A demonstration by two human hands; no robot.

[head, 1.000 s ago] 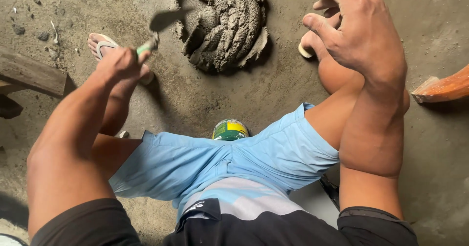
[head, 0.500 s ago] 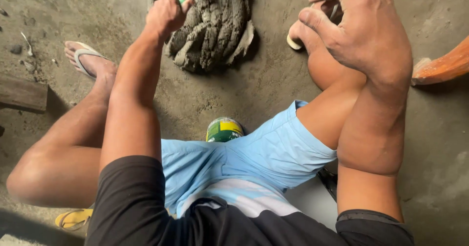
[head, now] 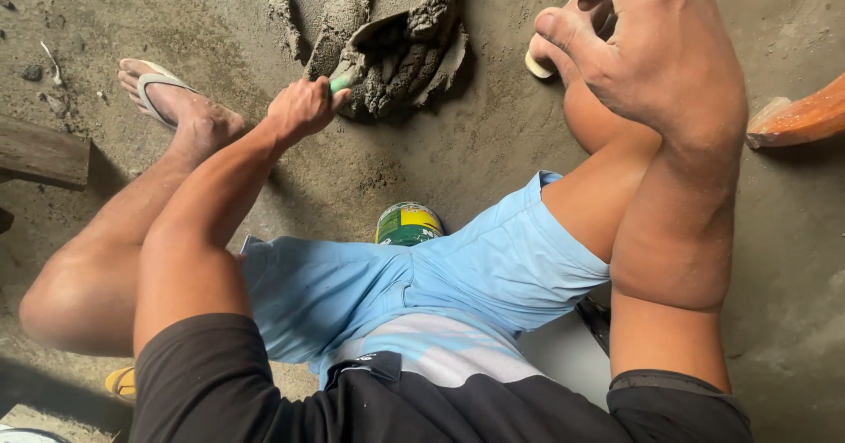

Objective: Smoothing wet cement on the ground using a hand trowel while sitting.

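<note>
Two hands in view: left hand [head: 301, 109] closed around a green trowel handle [head: 340, 82], blade buried in the wet cement pile [head: 400, 47] at 12 o'clock on the floor [head: 493, 153]. Right hand [head: 656, 56] relaxed open, draped over knee at 2 o'clock.

The shorts [head: 493, 276] were light blue. The shirt [head: 396, 408] was black. The can [head: 408, 224] was green and yellow. The mortar [head: 400, 51] was grey. The handle [head: 340, 82] was green. The far-right wood [head: 797, 117] was orange.
</note>
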